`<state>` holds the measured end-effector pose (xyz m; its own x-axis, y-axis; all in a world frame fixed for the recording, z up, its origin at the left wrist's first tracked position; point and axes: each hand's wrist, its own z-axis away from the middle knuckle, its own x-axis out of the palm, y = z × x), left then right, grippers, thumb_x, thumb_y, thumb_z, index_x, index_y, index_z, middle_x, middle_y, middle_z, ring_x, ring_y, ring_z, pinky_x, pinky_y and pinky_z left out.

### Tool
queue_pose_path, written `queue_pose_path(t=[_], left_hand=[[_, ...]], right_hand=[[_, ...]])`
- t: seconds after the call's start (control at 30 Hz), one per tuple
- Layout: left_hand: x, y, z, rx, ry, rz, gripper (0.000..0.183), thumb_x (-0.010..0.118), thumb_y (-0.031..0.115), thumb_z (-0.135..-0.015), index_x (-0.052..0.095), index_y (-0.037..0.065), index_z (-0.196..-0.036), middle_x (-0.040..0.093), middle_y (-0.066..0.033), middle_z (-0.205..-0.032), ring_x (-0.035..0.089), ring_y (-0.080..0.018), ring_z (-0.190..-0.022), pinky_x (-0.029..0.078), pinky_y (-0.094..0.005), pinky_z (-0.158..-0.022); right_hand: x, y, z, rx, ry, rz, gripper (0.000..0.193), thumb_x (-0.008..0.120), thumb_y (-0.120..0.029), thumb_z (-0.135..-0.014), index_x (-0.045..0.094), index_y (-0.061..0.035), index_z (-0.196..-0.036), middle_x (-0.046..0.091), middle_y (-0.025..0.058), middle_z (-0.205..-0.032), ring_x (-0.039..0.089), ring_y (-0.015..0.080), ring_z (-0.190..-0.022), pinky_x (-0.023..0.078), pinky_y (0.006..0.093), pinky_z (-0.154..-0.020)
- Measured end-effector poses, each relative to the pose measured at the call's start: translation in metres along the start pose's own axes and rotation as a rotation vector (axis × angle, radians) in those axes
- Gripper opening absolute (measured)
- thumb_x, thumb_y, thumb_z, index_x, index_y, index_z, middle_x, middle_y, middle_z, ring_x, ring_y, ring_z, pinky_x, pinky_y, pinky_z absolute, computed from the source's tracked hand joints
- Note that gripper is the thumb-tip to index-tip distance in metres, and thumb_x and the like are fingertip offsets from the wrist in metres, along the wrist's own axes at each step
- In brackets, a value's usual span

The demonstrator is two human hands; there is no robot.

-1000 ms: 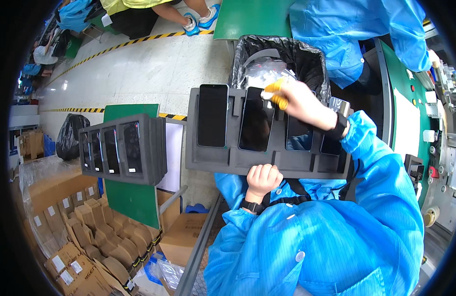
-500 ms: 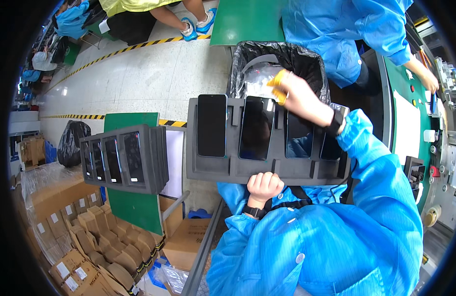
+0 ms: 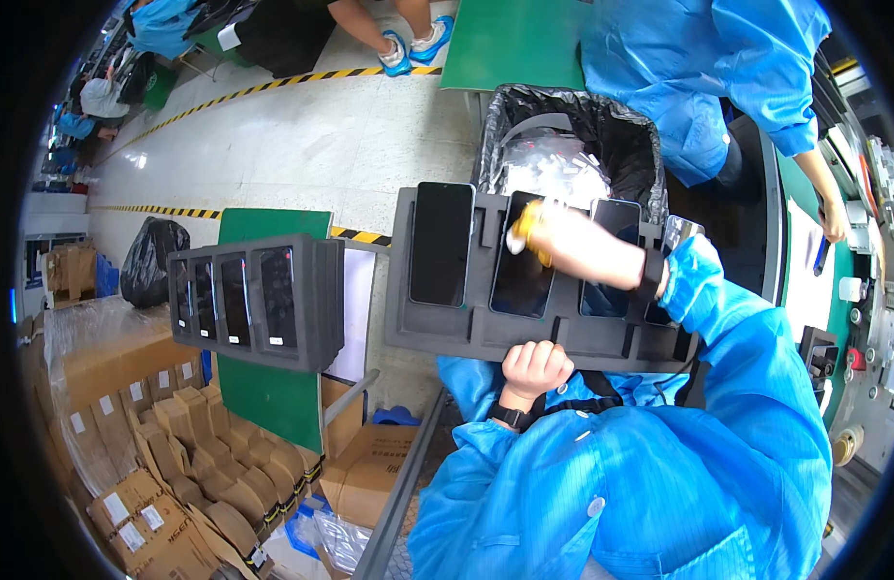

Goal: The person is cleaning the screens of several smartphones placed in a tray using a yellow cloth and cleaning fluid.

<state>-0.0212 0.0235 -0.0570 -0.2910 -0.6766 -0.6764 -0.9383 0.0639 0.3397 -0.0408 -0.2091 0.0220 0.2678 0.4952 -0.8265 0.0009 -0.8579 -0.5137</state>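
Clock positions are read from the centre of the grey tray (image 3: 447,329), with twelve pointing away from the wearer of the blue coat. The tray sits in front of the wearer's body and carries four phones in a row. The first phone (image 3: 441,246), at ten o'clock, lies fully exposed, its screen dark. The second phone (image 3: 512,293) lies slightly tilted in its slot. The third phone (image 3: 606,299) and the fourth phone (image 3: 658,313), toward three o'clock, are partly covered by the right forearm.

The left hand (image 3: 537,369), at six o'clock, is closed in a fist over the tray's near edge. The right hand (image 3: 568,242) is over the upper part of the second phone, fingers bent together. Yellow covers (image 3: 532,232) show at its fingertips, with something white beside them; I cannot tell whether the hand grips it or touches the screen.

At twelve o'clock, just beyond the tray, stands a bin (image 3: 621,126) lined with black plastic. At nine o'clock, a stack of grey trays (image 3: 326,300) with four phones on top rests on a green table (image 3: 263,396). A co-worker (image 3: 698,77) in blue stands at one o'clock.
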Motion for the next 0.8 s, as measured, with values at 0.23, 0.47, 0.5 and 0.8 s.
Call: queue_pose_path(t=[0.23,0.47,0.5,0.8], left_hand=[[0.004,0.002,0.002,0.027,0.04,0.001,0.012,0.059,0.025,-0.079,0.056,0.013,-0.076,0.052,0.001,-0.071,0.047,-0.0144,-0.056,0.036,-0.029,-0.053],[0.001,-0.003,0.005,0.035,-0.019,0.004,0.013,0.06,0.028,-0.082,0.057,0.016,-0.079,0.053,0.002,-0.074,0.049,-0.0129,-0.059,0.037,-0.0281,-0.054],[-0.001,-0.003,0.002,0.024,-0.017,-0.001,0.013,0.06,0.028,-0.082,0.057,0.016,-0.079,0.053,0.002,-0.074,0.049,-0.0129,-0.059,0.037,-0.0281,-0.054],[-0.002,-0.005,0.0,0.09,0.045,-0.006,0.007,0.057,0.021,-0.085,0.055,0.016,-0.081,0.053,0.0029,-0.079,0.049,-0.011,-0.061,0.037,-0.0247,-0.054]], right_hand=[[0.004,0.016,-0.047,0.105,0.159,0.184,0.024,0.063,-0.001,-0.074,0.064,-0.0046,-0.098,0.061,0.015,-0.088,0.062,0.0357,-0.08,0.051,0.0418,-0.067],[0.047,-0.032,-0.06,-0.087,-0.102,-0.072,0.021,0.062,-0.003,-0.078,0.062,-0.0005,-0.1,0.059,0.0164,-0.087,0.062,0.0312,-0.083,0.053,0.0385,-0.07],[0.03,-0.022,-0.068,-0.133,0.033,0.079,0.022,0.062,-0.003,-0.078,0.063,-0.0013,-0.1,0.059,0.0163,-0.088,0.063,0.0318,-0.082,0.053,0.0385,-0.069],[0.041,-0.022,-0.092,0.108,0.168,0.034,0.022,0.065,-0.002,-0.078,0.063,-0.0016,-0.099,0.059,0.0147,-0.087,0.061,0.0334,-0.083,0.05,0.0389,-0.071]])
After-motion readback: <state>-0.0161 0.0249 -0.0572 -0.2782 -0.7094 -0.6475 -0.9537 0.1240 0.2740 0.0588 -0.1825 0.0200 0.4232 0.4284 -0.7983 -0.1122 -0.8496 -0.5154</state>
